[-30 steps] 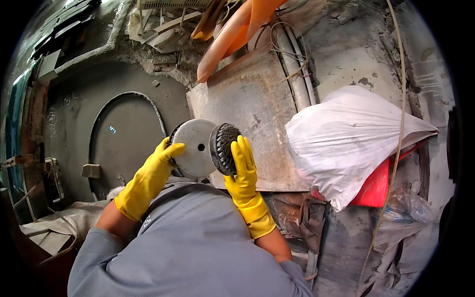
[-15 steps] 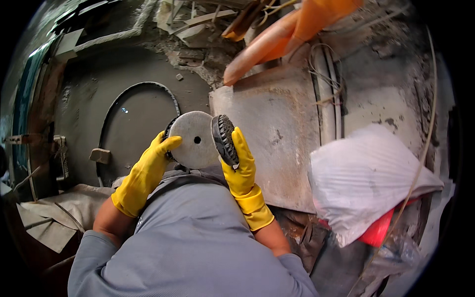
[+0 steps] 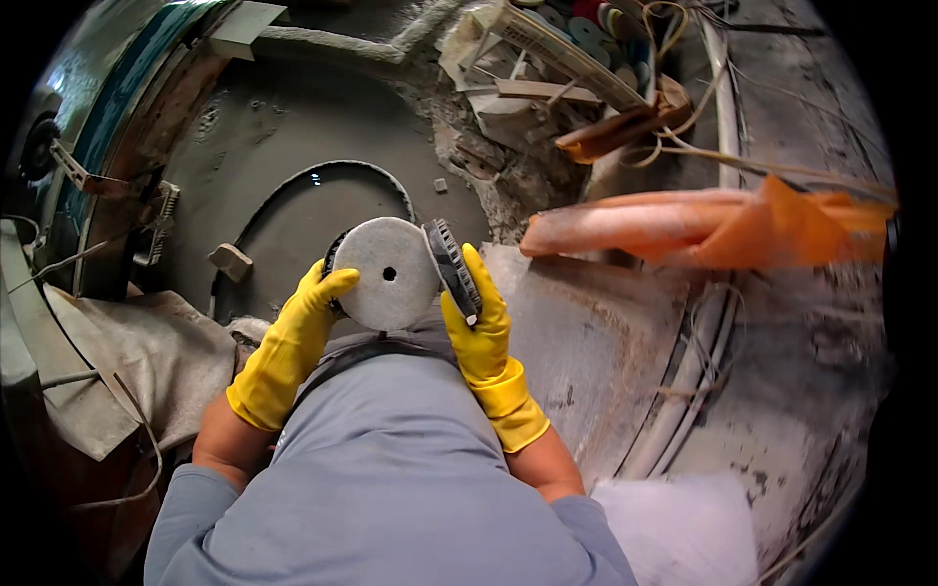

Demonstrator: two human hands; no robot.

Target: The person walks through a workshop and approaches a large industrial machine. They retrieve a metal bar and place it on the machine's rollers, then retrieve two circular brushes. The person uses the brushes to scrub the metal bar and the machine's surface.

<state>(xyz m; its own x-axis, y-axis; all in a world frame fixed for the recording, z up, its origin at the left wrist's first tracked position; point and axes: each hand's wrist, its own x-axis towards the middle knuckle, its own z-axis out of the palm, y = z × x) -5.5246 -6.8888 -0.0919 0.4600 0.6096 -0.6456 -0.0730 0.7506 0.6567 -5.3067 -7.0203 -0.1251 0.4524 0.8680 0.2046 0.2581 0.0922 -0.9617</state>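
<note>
Two round discs, possibly abrasive or polishing pads, are up in front of my body. My left hand (image 3: 293, 347), in a yellow rubber glove, is closed on the rim of a pale grey disc (image 3: 386, 305) with a hole at its centre and a dark ridged edge behind. Its flat face is turned toward me. My right hand (image 3: 489, 342), also gloved in yellow, grips a second disc (image 3: 451, 266) with a black ridged rim, seen nearly edge-on. Close beside each other, the discs seem to meet or almost meet at their edges.
Grey slurry or wet floor (image 3: 322, 117) lies ahead, with a curved black hose (image 3: 293, 176) and a small block (image 3: 231, 262). An orange sheet-wrapped bundle (image 3: 645, 220) crosses the right above a worn board (image 3: 596, 342). Pipes (image 3: 684, 386) and a white sack (image 3: 674, 527) are lower right.
The whole view has swung, so the surroundings sit farther right and lower, and more of the left shows. The right-hand disc has tilted more edge-on. Both hands keep their holds.
</note>
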